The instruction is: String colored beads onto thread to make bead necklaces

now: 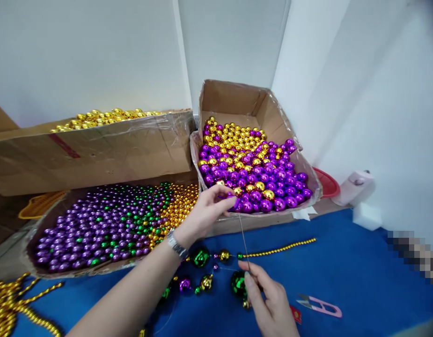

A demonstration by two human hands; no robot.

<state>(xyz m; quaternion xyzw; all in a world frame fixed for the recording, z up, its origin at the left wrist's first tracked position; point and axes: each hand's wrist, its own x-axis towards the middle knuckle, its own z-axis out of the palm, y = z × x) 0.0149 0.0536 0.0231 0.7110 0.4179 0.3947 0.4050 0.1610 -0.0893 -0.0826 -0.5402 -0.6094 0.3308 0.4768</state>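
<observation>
My left hand (216, 206), with a silver watch on the wrist, is pinched at the front edge of the right cardboard box. A purple bead (231, 197) shows between its thumb and forefinger, mostly hidden by them. My right hand (270, 299) pinches the lower end of a long thin needle (243, 236), whose upper end reaches just under my left fingertips. Beside the right fingers lies a large green bead (238, 283). A strand with a green bead (201, 257), a gold bead (223, 255) and a purple bead (185, 283) lies on the blue surface.
The right box (233, 96) holds gold and purple beads. A lower left box (32, 243) holds purple, green and gold beads, under another box (132, 154) of gold ones. Pink thread snips (321, 306) lie at right. Gold bead strings (5, 304) lie front left.
</observation>
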